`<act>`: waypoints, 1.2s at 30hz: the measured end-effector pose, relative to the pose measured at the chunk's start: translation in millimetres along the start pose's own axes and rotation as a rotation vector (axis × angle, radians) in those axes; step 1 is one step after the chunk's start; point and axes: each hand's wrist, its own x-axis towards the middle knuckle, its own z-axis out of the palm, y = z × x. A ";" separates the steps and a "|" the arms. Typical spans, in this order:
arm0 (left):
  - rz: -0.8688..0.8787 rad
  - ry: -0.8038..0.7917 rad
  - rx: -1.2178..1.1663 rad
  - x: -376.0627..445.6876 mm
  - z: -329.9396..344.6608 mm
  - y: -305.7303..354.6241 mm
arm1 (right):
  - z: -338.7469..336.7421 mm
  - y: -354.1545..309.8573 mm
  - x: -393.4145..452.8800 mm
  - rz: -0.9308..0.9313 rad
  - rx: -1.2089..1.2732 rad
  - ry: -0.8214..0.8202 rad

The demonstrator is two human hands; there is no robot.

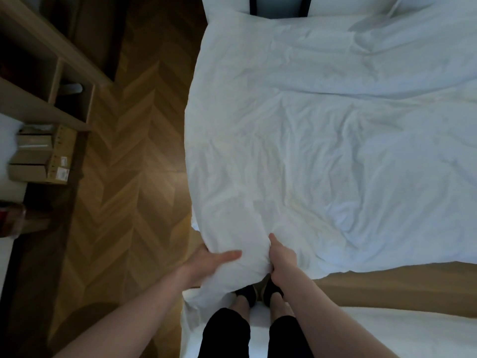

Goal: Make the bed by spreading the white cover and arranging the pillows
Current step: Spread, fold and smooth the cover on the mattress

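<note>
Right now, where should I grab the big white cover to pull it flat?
Grab the white cover by its near left corner, coming from the foot of the bed. Both hands, left hand and right hand, already hold that bunched corner; the wrinkles run away from it.

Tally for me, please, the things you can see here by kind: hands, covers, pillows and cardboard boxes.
Hands: 2, the left hand and the right hand, both gripping the cover's near corner.
White cover: 1, spread wrinkled over the bed.
Pillows: at least 1, one pillow at the head end; others cannot be told apart.
Cardboard boxes: 2, stacked.
Total: 6.
</note>
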 end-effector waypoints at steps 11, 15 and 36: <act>-0.039 -0.024 -0.091 -32.0 16.7 24.9 | -51.0 1.0 -12.5 0.137 0.425 -0.202; -0.065 -0.111 -0.042 -44.6 1.1 41.2 | -64.7 5.8 -8.0 0.210 0.613 -0.223; 0.545 0.069 0.683 25.1 -98.1 44.6 | 21.5 -45.0 10.5 0.003 0.350 0.226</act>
